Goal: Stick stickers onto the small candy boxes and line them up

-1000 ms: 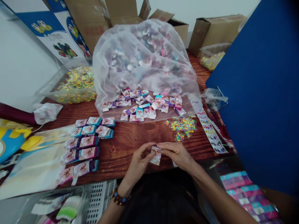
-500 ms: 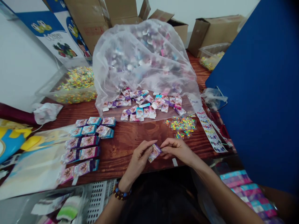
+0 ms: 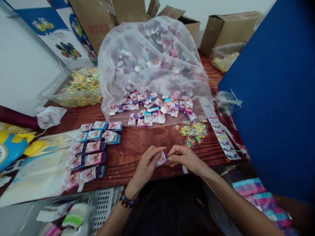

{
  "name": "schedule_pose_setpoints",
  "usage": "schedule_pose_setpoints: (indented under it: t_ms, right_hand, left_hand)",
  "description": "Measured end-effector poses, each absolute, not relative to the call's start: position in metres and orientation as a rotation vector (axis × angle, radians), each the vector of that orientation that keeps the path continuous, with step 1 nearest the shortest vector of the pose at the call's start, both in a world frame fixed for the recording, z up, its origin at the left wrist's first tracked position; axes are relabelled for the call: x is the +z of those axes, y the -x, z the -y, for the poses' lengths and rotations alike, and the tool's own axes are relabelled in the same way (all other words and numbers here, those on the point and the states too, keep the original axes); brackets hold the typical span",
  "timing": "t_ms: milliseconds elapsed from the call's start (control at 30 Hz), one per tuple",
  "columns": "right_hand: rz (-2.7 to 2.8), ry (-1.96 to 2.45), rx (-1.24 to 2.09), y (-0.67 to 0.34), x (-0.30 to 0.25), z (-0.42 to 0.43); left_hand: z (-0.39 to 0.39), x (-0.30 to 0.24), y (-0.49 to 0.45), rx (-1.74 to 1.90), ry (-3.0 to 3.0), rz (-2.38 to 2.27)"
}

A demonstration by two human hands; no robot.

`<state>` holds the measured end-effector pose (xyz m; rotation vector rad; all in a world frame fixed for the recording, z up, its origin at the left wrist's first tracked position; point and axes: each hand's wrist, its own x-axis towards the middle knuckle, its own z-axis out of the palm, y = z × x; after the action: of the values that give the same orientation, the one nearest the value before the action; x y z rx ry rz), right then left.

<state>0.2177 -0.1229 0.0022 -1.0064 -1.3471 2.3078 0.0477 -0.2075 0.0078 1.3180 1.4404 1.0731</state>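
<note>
The left hand [image 3: 147, 166] and right hand [image 3: 184, 158] are pinching a small printed card packet [image 3: 161, 159] between them (each grip nearly closed on it), over a wooden table [image 3: 145, 146]. A sheer bag [image 3: 150, 59] is bulging at twelve o'clock; rows of printed packets [image 3: 88, 147] are lying at ten o'clock.

Left forearm [image 3: 114, 221] and right forearm [image 3: 242, 209] angle in from the bottom of view, converging at centre. Left hand [image 3: 147, 167] raised, wrist slightly bent, fingers drawn together and pointing right. Right hand [image 3: 184, 159] nearly mirrors it, fingers curled, pointing left. Left fingertips [image 3: 159, 149] and right fingertips [image 3: 171, 154] close together, pinching inward, backs of both hands up
</note>
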Motion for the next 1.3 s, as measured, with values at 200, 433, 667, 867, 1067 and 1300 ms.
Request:
schedule_pose_setpoints:
  t_ms: [200, 433, 667, 867, 1067, 1300]
  right_hand:
    - [1.346, 0.999, 2.340, -0.216, 0.008, 0.124]
    - [1.429, 1.022, 2.243, -0.209, -0.007, 0.129]
    - [1.442, 0.911, 2.274, -0.206, -0.005, 0.124]
    - [1.476, 0.927, 2.114, -0.200, -0.001, 0.134]
    - [1.596, 0.974, 1.928, -0.187, 0.001, 0.147]
    - [1.491, 1.081, 2.040, -0.178, -0.024, 0.146]
  left_hand:
    - [0.210, 0.011, -0.046, 1.054, -1.317, -1.426]
    - [0.212, 0.004, -0.047, 1.025, -1.363, -1.487]
    - [0.213, 0.007, -0.040, 1.056, -1.281, -1.478]
    - [0.218, 0.009, -0.043, 1.221, -1.064, -1.567]
    - [0.221, 0.004, -0.049, 1.306, -0.919, -1.584]
    - [0.227, -0.009, -0.038, 1.242, -0.957, -1.646]
